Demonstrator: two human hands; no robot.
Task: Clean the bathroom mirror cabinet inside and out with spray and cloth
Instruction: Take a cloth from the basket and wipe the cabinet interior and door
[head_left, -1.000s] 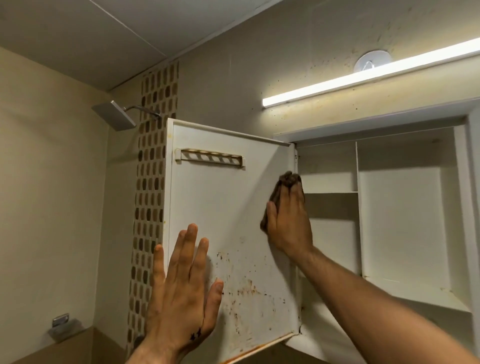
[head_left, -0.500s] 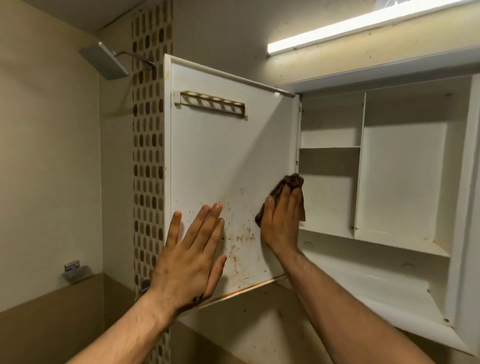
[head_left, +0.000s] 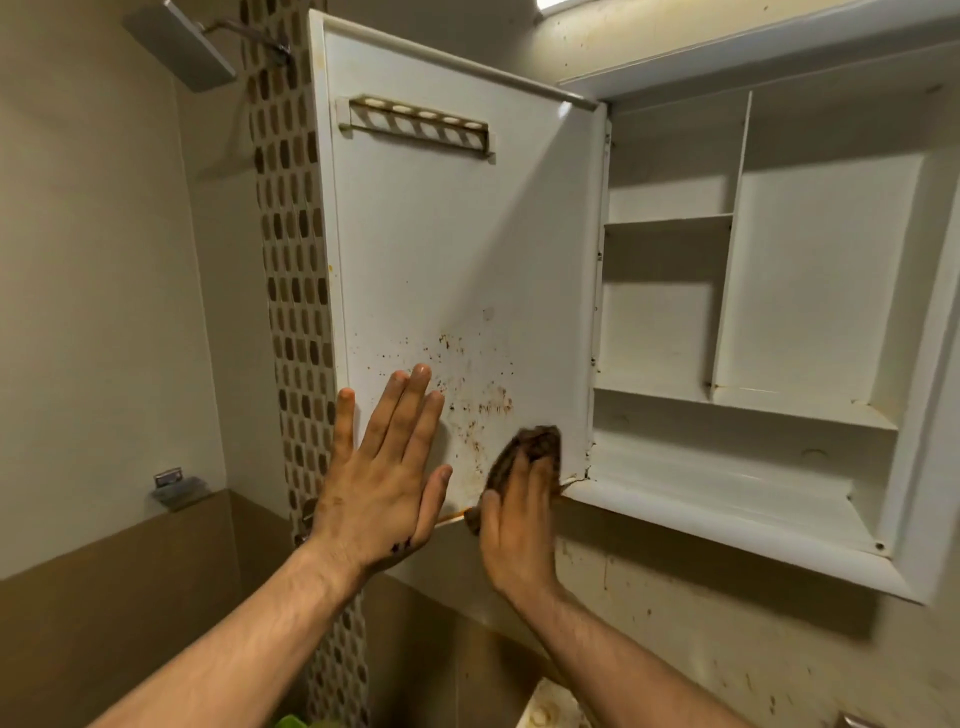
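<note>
**Wiping inner door, lower hinge corner**

Left hand (head_left: 382, 483) spread flat on cabinet door (head_left: 457, 249) near its bottom edge, likely bracing it. Right hand (head_left: 517, 525) presses brown cloth (head_left: 535, 447) on the door's bottom hinge-side corner, beside rust specks (head_left: 478, 400). No spray visible.

Brown cloth (head_left: 535, 447) mostly covered by blurred right hand (head_left: 519, 525) at cabinet door (head_left: 457, 249) bottom corner. Light strip (head_left: 558, 5) cut off at top edge. Shower head (head_left: 179, 44) cropped at top. Green object (head_left: 291, 721) cut by bottom edge, unidentifiable. Both forearms leaving frame below.
</note>
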